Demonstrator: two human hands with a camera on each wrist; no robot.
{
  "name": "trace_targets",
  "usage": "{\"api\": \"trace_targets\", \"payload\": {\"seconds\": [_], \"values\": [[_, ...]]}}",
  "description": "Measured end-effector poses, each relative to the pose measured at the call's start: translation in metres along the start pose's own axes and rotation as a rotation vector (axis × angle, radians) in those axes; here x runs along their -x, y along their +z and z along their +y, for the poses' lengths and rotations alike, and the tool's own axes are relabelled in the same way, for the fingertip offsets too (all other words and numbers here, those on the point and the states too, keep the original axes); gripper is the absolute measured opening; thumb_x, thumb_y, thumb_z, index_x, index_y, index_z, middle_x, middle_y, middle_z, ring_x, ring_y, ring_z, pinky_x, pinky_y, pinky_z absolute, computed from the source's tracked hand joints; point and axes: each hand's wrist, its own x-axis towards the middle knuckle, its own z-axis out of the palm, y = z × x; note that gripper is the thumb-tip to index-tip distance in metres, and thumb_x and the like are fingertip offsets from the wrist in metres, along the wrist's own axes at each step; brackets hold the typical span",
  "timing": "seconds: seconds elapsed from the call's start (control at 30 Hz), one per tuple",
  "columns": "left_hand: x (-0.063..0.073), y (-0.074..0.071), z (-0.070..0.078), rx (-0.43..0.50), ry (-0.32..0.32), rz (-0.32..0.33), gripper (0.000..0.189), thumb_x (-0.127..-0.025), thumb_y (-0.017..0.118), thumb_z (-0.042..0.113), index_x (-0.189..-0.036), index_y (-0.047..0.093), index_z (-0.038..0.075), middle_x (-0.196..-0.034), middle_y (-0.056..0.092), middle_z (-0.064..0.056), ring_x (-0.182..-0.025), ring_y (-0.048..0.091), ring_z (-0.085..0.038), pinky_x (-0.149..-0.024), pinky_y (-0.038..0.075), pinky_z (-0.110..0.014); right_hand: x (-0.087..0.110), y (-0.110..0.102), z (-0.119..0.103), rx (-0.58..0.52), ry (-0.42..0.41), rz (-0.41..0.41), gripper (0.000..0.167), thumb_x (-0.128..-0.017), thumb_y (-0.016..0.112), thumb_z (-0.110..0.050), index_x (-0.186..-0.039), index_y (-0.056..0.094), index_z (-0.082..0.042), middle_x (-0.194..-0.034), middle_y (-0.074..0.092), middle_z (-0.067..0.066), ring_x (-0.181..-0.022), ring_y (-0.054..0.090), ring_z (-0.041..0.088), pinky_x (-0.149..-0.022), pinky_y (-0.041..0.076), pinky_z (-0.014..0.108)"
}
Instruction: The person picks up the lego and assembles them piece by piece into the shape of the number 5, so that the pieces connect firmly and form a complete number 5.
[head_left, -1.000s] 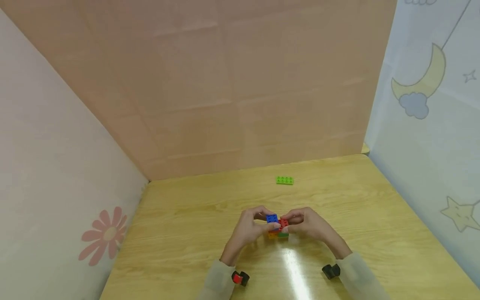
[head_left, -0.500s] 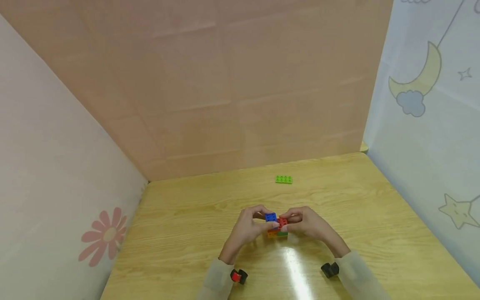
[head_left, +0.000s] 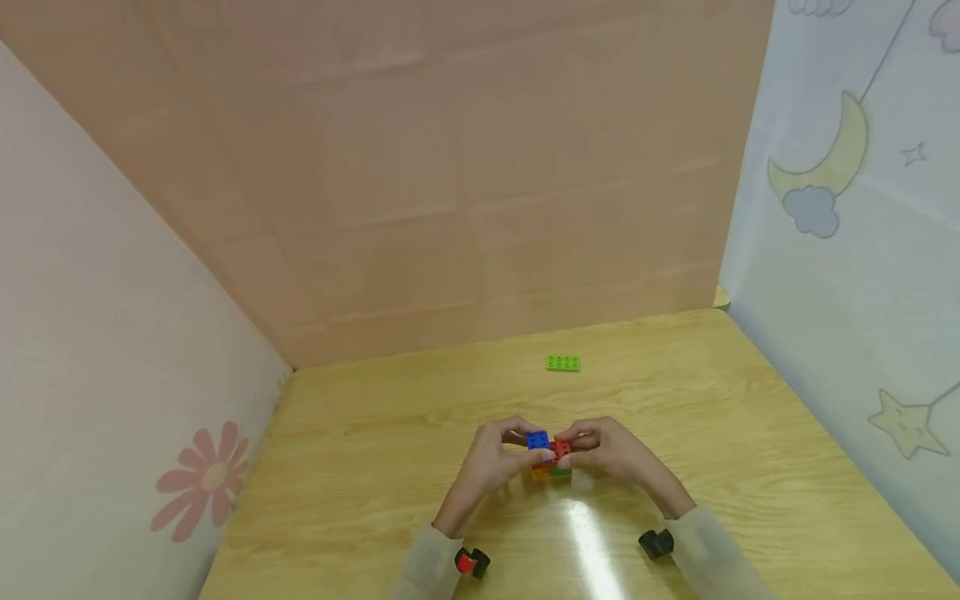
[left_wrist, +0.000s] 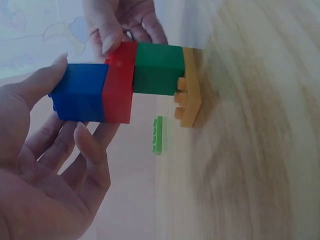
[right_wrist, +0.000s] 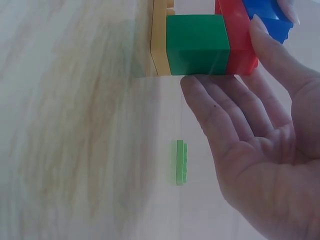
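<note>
A small stack of toy building bricks stands on the table between my hands. An orange flat brick forms its base, with a green block on one end. Over the green block lies a red flat brick, and a blue block sits on the red one's left end. My left hand pinches the blue block between thumb and fingers. My right hand pinches the red brick at its right end, its thumb on the near side and its fingers behind. The orange brick's left studs are uncovered.
A light green flat brick lies farther back on the wooden table. Behind the table rises a brown panel, with pale printed walls on both sides.
The head view has shifted slightly. Both hands keep their hold on the stack, with no visible change in the bricks.
</note>
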Motion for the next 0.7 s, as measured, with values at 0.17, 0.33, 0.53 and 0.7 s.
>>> {"api": "trace_targets", "payload": {"seconds": [0.17, 0.33, 0.53, 0.7], "values": [[0.003, 0.007, -0.001, 0.017, -0.006, 0.057, 0.034, -0.087, 0.086, 0.043, -0.116, 0.080, 0.026, -0.117, 0.078, 0.002, -0.107, 0.073, -0.019, -0.076, 0.062, -0.025, 0.000, -0.003, -0.001, 0.044, 0.003, 0.002, 0.036, -0.095, 0.080, -0.021, -0.124, 0.073, -0.002, -0.119, 0.078, 0.019, -0.109, 0.078, 0.027, -0.089, 0.063, 0.029], [0.006, 0.014, -0.006, 0.091, 0.017, 0.134, 0.037, -0.087, 0.086, 0.042, -0.119, 0.078, 0.025, -0.117, 0.079, 0.002, -0.105, 0.073, -0.014, -0.073, 0.059, -0.022, -0.004, -0.004, -0.005, 0.097, -0.006, 0.008, 0.037, -0.093, 0.082, -0.023, -0.123, 0.074, -0.002, -0.118, 0.078, 0.017, -0.109, 0.077, 0.027, -0.090, 0.063, 0.031], [0.009, 0.016, -0.010, 0.156, 0.051, 0.165, 0.034, -0.087, 0.087, 0.037, -0.117, 0.078, 0.023, -0.117, 0.079, 0.000, -0.103, 0.073, -0.013, -0.074, 0.059, -0.022, -0.004, -0.003, -0.006, 0.146, -0.027, 0.001, 0.036, -0.094, 0.081, -0.023, -0.123, 0.074, -0.003, -0.119, 0.078, 0.016, -0.112, 0.076, 0.032, -0.092, 0.063, 0.036], [0.011, 0.018, -0.017, 0.171, 0.043, 0.163, 0.034, -0.087, 0.087, 0.037, -0.118, 0.078, 0.025, -0.117, 0.079, 0.004, -0.102, 0.072, -0.007, -0.088, 0.058, -0.029, -0.003, -0.003, -0.004, 0.231, -0.059, -0.028, 0.036, -0.095, 0.079, -0.032, -0.121, 0.075, -0.007, -0.119, 0.078, 0.011, -0.111, 0.076, 0.031, -0.093, 0.063, 0.036]]}}
